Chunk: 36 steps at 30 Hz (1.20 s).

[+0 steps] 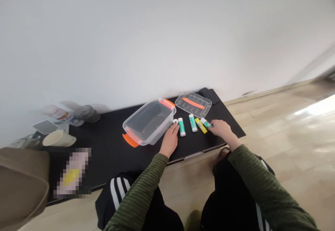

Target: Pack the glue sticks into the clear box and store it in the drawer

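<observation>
My left hand (pixel 170 140) is beside the clear plastic box, its fingers closed on a small white round piece (pixel 175 121), mostly hidden by the fingertips. My right hand (pixel 222 129) grips a green and white glue stick (pixel 206 122) by its near end, tilted over the table. Between the hands lie two more green and white glue sticks, one (pixel 181 127) close to my left fingers and another (pixel 193 123) farther right. Next to the held stick is a yellow stick-shaped item (pixel 201 125). The lidless box (pixel 149 119) has orange clips.
A clear lid (pixel 193 104) with an orange handle lies behind the sticks, near a black keypad-like object (pixel 210 95). Leftward on the black table (pixel 110 161) are a paper cup (pixel 59 139), a dark glass (pixel 87 113) and a bottle (pixel 59 113). A wall stands behind.
</observation>
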Tool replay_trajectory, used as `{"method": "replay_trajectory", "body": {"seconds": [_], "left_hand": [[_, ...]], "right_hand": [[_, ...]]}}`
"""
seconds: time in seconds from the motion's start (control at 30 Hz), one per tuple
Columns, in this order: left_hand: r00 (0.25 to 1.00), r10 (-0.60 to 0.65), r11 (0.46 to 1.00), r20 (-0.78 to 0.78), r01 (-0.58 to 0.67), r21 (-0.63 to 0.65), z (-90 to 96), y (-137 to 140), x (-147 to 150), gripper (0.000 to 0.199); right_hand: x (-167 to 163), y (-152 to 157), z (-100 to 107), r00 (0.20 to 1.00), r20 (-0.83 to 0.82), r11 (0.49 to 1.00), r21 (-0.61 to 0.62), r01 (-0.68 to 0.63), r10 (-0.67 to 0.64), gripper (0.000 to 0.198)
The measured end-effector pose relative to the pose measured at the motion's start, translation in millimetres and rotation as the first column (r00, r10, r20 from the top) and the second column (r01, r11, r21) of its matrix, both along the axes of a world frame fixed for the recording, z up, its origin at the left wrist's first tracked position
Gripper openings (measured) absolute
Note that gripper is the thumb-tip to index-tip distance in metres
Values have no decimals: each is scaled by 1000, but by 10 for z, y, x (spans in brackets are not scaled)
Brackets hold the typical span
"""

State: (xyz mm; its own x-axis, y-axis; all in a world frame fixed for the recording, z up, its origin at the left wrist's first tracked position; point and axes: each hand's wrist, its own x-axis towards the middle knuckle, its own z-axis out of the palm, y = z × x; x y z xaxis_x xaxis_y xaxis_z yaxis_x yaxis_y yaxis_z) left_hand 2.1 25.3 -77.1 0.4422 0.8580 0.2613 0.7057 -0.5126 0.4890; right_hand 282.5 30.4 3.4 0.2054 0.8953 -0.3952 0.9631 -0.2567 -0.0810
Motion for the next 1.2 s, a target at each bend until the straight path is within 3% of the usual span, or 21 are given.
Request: {"method": "replay_trajectory", "body": {"seconds": [0.23,0.37,0.43,0.57,0.77,0.93,1.2], "left_hand": [[999,39,998,-6,-38,40,60,-39,15,49],[999,9,1000,41,-10,14,50,0,34,46],[999,15,1000,30,-15,8,52,4,42,42],[999,39,999,-17,-39,32,77,-29,50,32],[998,61,998,-25,-60,24,111,-93,50,27],[995,73,997,62,-73,-8,180,-142,56,34],[968,148,989,201,-140,-52,291,-176,-36,30]], "right_hand": [[-186,7,-66,998,-58,996,79,-35,39,24],[-460,-47,-79,989,-51,935,336,-111,136,25],[-647,-76,-98,972,-66,900,397,-181,224,25],[-945,-84,-170,948,-48,896,346,-279,314,26],[-1079,17,-220,973,-9,925,313,-215,229,28],[-1149,73,-190,978,1,938,283,-202,211,30],[-1217,156,-191,979,8,950,242,-200,204,30]]}}
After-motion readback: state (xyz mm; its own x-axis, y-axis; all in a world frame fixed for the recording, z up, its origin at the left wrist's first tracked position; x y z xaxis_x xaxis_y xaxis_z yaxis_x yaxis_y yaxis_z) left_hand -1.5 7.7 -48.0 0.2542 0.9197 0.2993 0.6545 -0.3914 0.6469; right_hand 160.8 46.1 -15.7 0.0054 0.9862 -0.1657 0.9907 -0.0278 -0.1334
